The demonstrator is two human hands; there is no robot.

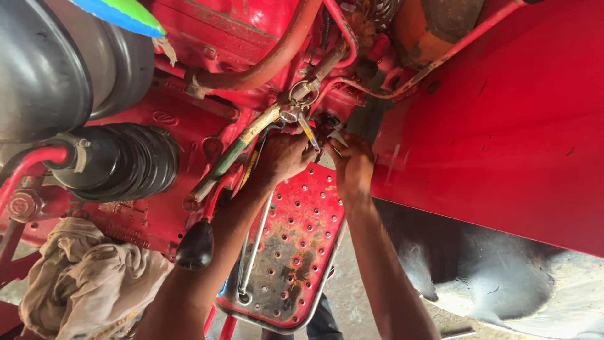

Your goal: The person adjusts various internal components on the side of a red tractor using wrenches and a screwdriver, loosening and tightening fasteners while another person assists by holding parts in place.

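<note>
Work looks midway: left hand (284, 157) grips a wrench (307, 130) at the fitting (327, 121) under the red machine; right hand (352, 165) fingers pinch there. Fitting remains attached.

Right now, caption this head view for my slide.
Both hands, left and right, work a small wrench above a red tractor's perforated footplate.

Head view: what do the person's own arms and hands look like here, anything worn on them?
Both forearms are bare, with no sleeve in view up to the frame edge. The left hand and right hand wear no gloves; no watch, ring or wristband shows. Both hands look smudged with dark grime.
</note>
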